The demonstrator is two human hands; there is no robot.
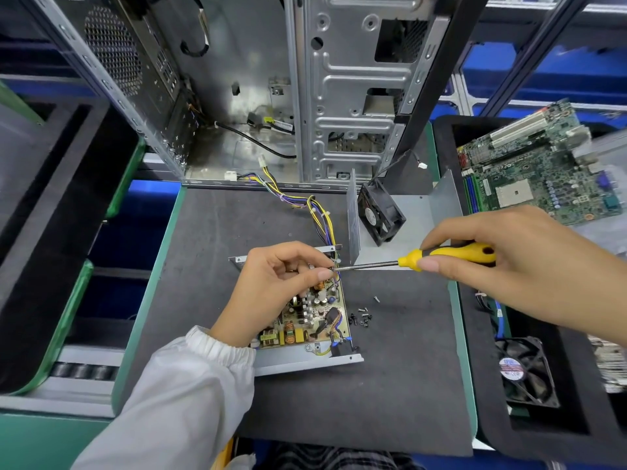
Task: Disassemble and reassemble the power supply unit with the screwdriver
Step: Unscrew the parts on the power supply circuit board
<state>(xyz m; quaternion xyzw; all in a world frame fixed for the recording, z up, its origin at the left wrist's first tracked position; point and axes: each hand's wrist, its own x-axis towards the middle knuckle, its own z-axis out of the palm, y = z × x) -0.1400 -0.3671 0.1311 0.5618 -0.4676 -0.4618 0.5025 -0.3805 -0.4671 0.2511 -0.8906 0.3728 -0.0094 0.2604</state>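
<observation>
Hiding the screwdriver point(441, 257) tip, left hand point(274, 286) fingers, circuit board point(312, 317) half-covered.

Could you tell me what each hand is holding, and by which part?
Right hand grips the screwdriver by its yellow handle; left hand pinches near its tip, contents unclear.

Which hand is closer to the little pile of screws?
The left hand. It rests over the circuit board just left of the screws; the right hand, holding the screwdriver, is farther up and right.

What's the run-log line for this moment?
right hand: holds screwdriver | left hand: at tip | power supply unit: open | screws: loose
</observation>
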